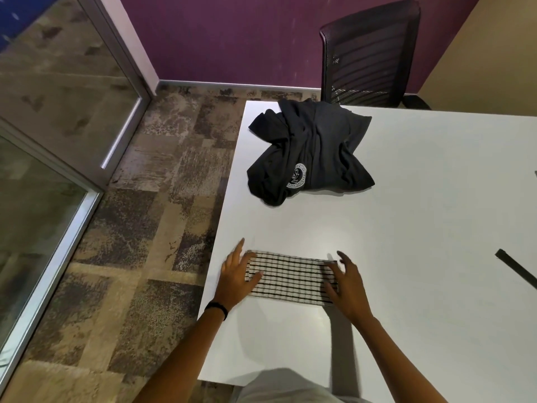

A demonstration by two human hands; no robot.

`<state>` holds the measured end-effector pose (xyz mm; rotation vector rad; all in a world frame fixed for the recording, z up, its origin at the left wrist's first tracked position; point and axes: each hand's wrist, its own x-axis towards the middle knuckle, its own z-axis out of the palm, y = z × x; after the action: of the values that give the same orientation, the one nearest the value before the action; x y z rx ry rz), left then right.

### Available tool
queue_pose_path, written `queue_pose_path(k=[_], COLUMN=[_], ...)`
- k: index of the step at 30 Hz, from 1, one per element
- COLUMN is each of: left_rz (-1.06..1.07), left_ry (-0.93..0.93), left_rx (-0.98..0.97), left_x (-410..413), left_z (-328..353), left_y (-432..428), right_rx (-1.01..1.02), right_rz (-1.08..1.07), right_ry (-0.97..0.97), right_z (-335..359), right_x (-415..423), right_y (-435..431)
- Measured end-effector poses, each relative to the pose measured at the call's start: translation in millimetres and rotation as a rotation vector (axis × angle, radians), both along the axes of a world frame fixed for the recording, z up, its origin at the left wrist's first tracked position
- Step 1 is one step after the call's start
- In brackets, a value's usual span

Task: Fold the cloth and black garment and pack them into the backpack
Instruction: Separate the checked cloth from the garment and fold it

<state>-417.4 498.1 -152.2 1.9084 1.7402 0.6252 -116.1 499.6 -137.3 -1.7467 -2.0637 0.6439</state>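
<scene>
A white cloth with black checks (289, 277) lies folded into a flat rectangle on the white table (421, 228), close to the front edge. My left hand (236, 274) rests with spread fingers on its left end. My right hand (345, 279) lies with spread fingers on its right end. Neither hand grips anything. Farther back, the black garment (311, 149) with a round white logo sits crumpled in a heap near the table's left far corner. No backpack is in view.
A black mesh office chair (372, 50) stands behind the table's far edge. A black strap-like object (515, 267) pokes in at the right edge of the table. Patterned carpet and a glass partition (43, 184) lie to the left.
</scene>
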Motion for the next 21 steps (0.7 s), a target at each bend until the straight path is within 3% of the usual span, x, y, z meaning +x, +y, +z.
queue_pose_path(k=[3,6,10,21], left_rz=[-0.174,-0.328,-0.333,-0.385], left_ry=[0.156,0.367,0.395,0.468], left_rx=[0.075,0.056,-0.008,-0.096], left_x=[25,52,61,40], left_z=[-7,-22,-39,-37], left_y=[1,-1,-7,-6], right_rx=[0.146,0.077,-0.11,-0.11], right_rz=[0.224,0.408,0.374,0.361], right_ry=[-0.117,-0.224,-0.311,-0.297], right_z=[-2,-17,-34,-49], right_x=[-20,-41,-55,-27], right_y=[8,12,3,-13])
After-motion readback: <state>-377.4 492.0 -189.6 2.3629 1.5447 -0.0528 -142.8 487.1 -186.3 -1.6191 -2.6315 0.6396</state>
